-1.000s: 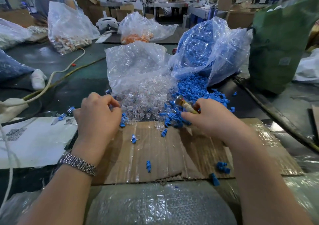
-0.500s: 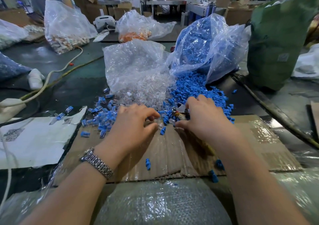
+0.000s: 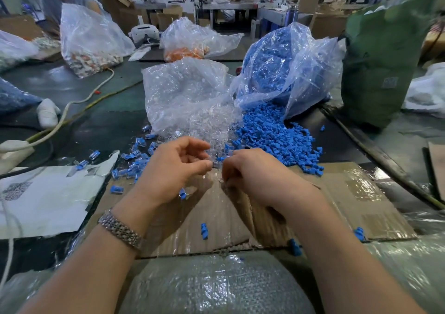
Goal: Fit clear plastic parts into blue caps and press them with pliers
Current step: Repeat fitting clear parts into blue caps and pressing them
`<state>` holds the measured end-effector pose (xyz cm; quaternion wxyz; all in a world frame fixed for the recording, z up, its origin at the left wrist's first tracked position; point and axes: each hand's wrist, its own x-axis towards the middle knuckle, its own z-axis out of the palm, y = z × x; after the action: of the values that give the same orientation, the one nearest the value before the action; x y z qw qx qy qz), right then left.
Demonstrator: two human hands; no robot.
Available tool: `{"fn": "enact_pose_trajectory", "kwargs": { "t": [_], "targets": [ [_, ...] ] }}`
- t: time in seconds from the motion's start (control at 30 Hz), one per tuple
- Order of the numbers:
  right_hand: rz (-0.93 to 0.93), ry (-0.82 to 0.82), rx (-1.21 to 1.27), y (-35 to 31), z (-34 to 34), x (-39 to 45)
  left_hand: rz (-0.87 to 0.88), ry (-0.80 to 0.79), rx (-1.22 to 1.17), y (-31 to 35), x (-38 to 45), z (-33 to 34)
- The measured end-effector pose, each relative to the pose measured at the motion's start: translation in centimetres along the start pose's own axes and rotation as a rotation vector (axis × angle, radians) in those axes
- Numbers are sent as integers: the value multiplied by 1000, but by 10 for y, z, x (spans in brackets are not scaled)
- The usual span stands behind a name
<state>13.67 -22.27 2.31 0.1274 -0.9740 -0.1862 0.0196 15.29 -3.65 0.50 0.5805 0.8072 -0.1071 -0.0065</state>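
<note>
A heap of blue caps (image 3: 272, 135) spills from a blue-filled bag (image 3: 284, 73) onto the table. Clear plastic parts (image 3: 212, 126) pour from a transparent bag (image 3: 183, 90) just left of it. My left hand (image 3: 178, 167) hovers at the front of the clear heap, thumb and forefinger pinching a small clear part. My right hand (image 3: 252, 171) is curled close beside it, fingertips almost touching the left ones. It grips the pliers, which are almost wholly hidden under the palm and wrist. Several assembled blue-and-clear pieces (image 3: 134, 159) lie to the left.
Taped cardboard (image 3: 349, 193) covers the table in front of me, with stray blue caps (image 3: 204, 230) on it. White paper (image 3: 48, 198) lies at the left, a green sack (image 3: 380, 61) at the back right. Bags of orange parts (image 3: 187, 51) and a cable (image 3: 79, 102) lie further back.
My left hand swept right from the assembled pieces to the clear heap and pinched a part. My right hand drew back toward it, and the pliers' tip dropped out of sight.
</note>
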Motion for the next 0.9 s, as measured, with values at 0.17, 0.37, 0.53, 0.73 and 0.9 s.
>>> {"fn": "enact_pose_trajectory", "kwargs": {
  "t": [0.17, 0.37, 0.53, 0.73, 0.9],
  "targets": [
    [116, 264, 467, 13, -14, -7, -119, -73, -365, 2, -2, -8],
    [-25, 291, 1028, 7, -22, -12, -89, -118, -531, 5, -2, -4],
    [-71, 297, 855, 4, -16, -9, -67, -152, -508, 11, -6, -4],
    [-80, 278, 746, 1, -16, -10, -28, -135, -446, 15, -11, -4],
    [-93, 282, 737, 2, -16, -11, -34, -111, -382, 17, -13, -2]
  ]
}}
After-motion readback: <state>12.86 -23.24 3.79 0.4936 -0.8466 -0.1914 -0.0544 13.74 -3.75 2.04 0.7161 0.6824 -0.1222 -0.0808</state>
